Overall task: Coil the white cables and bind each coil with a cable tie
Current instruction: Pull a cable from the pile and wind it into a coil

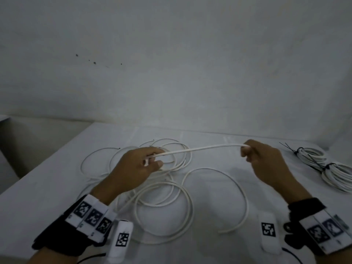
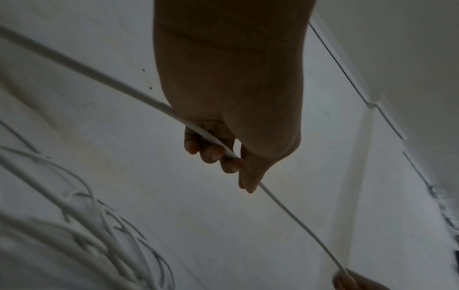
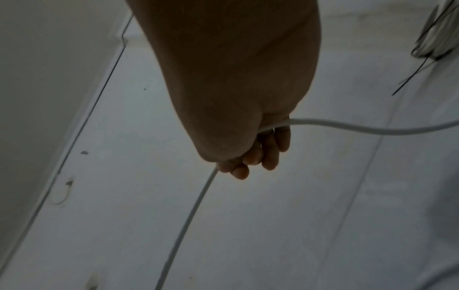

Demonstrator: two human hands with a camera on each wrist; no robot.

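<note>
From the head view, my left hand (image 1: 136,166) and right hand (image 1: 266,161) each pinch the white cable (image 1: 200,149), stretched between them above loose loops on the table (image 1: 38,187). My left wrist view shows curled fingers (image 2: 213,153) clamping it. My right wrist view shows it passing through my closed fist.

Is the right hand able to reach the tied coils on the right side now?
Probably not yet: the right hand grips the stretched white cable. Nothing lies between it and the tied coils.
</note>
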